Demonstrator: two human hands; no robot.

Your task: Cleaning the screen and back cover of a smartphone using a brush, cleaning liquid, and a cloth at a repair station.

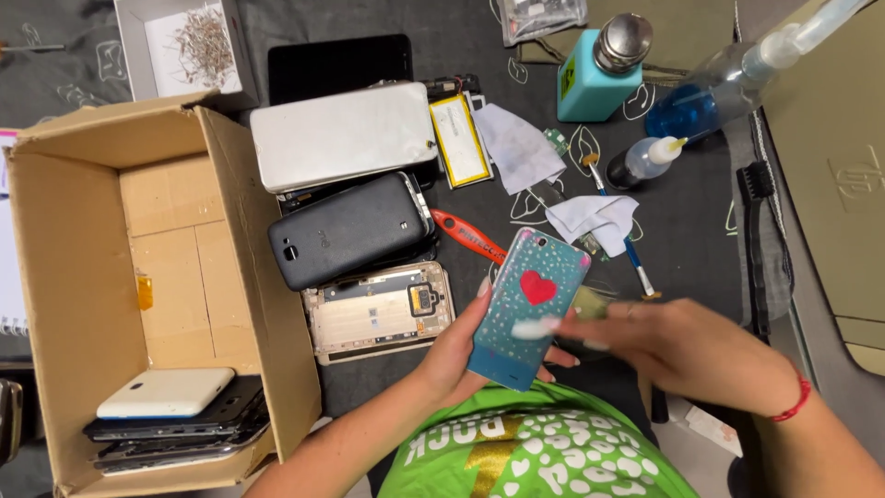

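My left hand (454,349) holds a phone in a teal case with a red heart and white dots (527,309), its back facing up. My right hand (687,349) is blurred just right of the phone and presses a small white wipe (535,327) onto the case's lower half. Both hands hover over the dark work mat above my green patterned shirt.
An open cardboard box (230,240) at left holds a white phone (166,392) atop several dark ones. Beside it lie a white phone (343,134), a black phone (350,229), an opened gold phone (378,312), a red tool (468,235), a battery (459,140), bottles and brushes.
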